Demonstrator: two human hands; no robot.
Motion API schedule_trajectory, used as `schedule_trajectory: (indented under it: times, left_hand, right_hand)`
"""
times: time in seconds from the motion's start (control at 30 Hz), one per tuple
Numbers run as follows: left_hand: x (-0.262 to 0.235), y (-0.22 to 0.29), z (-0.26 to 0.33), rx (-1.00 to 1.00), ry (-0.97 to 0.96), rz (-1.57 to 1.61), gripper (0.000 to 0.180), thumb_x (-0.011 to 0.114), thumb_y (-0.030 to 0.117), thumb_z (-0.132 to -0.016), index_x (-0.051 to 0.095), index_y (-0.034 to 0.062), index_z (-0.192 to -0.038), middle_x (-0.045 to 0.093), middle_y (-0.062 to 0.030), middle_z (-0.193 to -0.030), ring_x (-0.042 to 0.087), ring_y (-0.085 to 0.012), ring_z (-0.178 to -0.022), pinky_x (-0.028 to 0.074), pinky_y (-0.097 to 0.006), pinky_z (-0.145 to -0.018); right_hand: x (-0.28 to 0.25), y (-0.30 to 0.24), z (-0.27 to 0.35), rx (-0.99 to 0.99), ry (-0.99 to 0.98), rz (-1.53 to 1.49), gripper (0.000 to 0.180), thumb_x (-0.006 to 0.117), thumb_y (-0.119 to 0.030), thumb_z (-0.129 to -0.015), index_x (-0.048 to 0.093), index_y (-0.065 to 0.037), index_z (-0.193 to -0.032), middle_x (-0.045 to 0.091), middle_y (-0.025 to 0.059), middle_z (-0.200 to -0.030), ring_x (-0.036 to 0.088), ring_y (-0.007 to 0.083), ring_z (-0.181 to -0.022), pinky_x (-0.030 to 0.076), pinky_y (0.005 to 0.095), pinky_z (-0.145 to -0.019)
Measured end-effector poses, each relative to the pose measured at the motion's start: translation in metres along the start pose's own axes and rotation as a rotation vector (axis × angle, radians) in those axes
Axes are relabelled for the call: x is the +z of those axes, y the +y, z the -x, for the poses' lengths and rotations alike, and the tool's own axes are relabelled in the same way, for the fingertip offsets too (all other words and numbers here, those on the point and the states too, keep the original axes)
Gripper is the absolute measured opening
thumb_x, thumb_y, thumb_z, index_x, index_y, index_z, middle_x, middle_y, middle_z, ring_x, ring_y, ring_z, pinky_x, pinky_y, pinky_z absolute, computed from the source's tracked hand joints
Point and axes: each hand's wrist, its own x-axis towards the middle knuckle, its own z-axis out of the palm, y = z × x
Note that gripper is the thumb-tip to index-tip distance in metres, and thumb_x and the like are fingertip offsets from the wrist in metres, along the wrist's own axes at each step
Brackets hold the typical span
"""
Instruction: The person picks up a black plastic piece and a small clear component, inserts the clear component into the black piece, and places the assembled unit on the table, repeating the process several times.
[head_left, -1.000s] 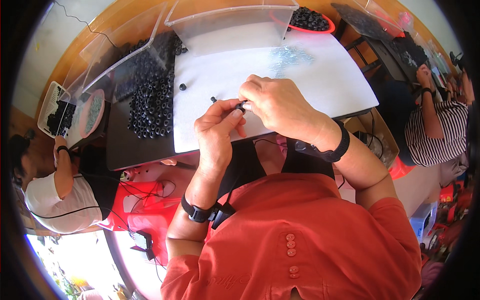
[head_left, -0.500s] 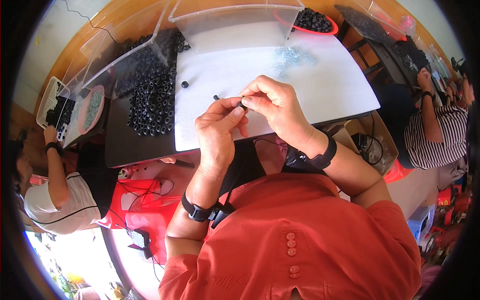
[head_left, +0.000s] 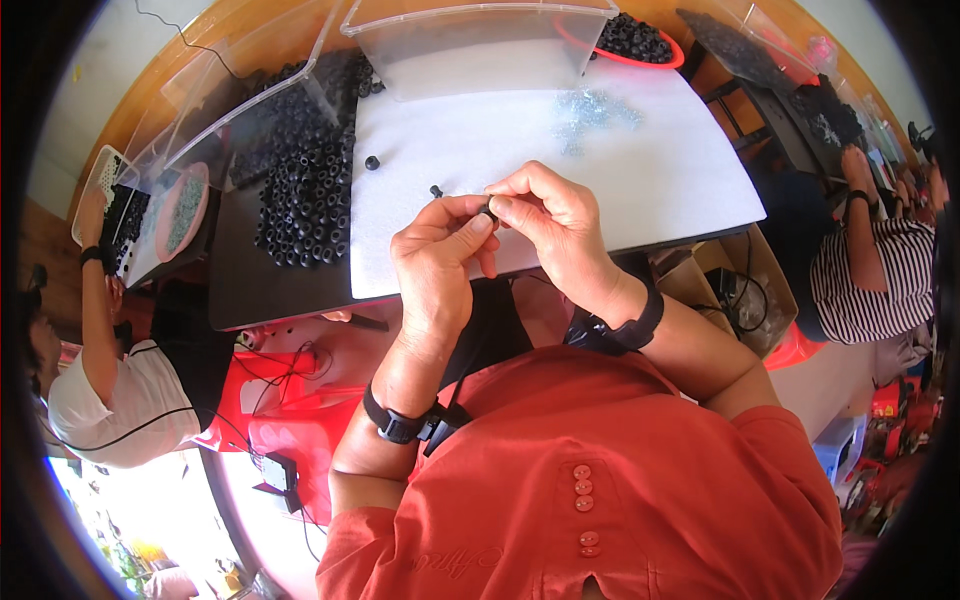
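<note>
You are holding your left hand (head_left: 437, 262) and right hand (head_left: 553, 222) fingertip to fingertip, both grips pinching together on one small black ring-shaped part (head_left: 489, 209) between them. The part is sitting level between the two hands, above the near edge of the white padded surface (head_left: 640, 170); its long axis is too small to tell. Farther off, a pile of black rubber rings (head_left: 305, 185) is lying to your left.

Dark table (head_left: 260, 290), white mat (head_left: 660, 170), black ring pile (head_left: 300, 190)
</note>
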Motion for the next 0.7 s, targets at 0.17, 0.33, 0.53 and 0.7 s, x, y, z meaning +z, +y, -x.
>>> schedule_trajectory:
  times: [0.17,0.33,0.53,0.7]
  left_hand:
    - [0.000,-0.001,0.000,0.009,0.005,-0.007,0.016,0.063,-0.003,-0.093,0.065,-0.0085,-0.107,0.068,-0.0154,-0.087,0.063,-0.0174,-0.067,0.049,-0.027,-0.052]
    - [-0.002,-0.003,-0.001,-0.004,-0.007,-0.072,0.016,0.063,-0.005,-0.092,0.065,-0.0089,-0.107,0.068,-0.0156,-0.088,0.063,-0.0167,-0.066,0.048,-0.025,-0.051]
    - [0.001,-0.004,0.000,0.021,-0.027,-0.164,0.016,0.064,-0.005,-0.091,0.066,-0.0082,-0.106,0.067,-0.0137,-0.082,0.060,-0.0153,-0.060,0.046,-0.024,-0.049]
    - [0.005,-0.001,0.000,0.009,-0.005,-0.161,0.015,0.064,-0.005,-0.090,0.066,-0.0090,-0.104,0.067,-0.0137,-0.080,0.059,-0.0153,-0.059,0.046,-0.024,-0.050]
  right_hand:
    - [-0.010,-0.003,-0.005,-0.233,-0.051,0.266,0.005,0.065,0.001,-0.090,0.062,-0.001,-0.093,0.065,0.0095,-0.084,0.065,0.0216,-0.071,0.051,0.0298,-0.066]
    - [-0.016,-0.013,-0.011,-0.334,-0.146,0.540,0.007,0.063,0.001,-0.084,0.058,-0.004,-0.087,0.064,0.0107,-0.083,0.064,0.0325,-0.070,0.050,0.0421,-0.060]
    - [-0.020,-0.020,-0.015,-0.329,-0.234,0.778,0.011,0.062,0.005,-0.082,0.056,-0.003,-0.086,0.061,0.0119,-0.079,0.063,0.0339,-0.072,0.048,0.0398,-0.060]
    - [-0.022,-0.003,-0.012,-0.403,-0.197,0.640,0.012,0.064,-0.002,-0.078,0.054,-0.005,-0.083,0.061,0.0107,-0.078,0.062,0.0326,-0.071,0.049,0.0427,-0.059]
